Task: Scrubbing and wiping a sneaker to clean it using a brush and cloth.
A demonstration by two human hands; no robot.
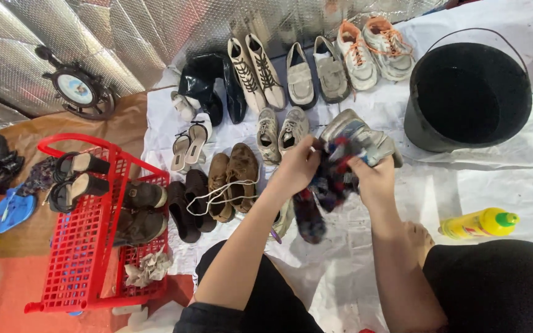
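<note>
Both hands, left (297,165) and right (372,176), grip a cloth (328,185) against a shoe (362,137); bucket (467,92) beside; basket (87,228) holds shoes.

The person wears black trousers; both forearms are bare, with no sleeves, and 1 foot is bare.
</note>
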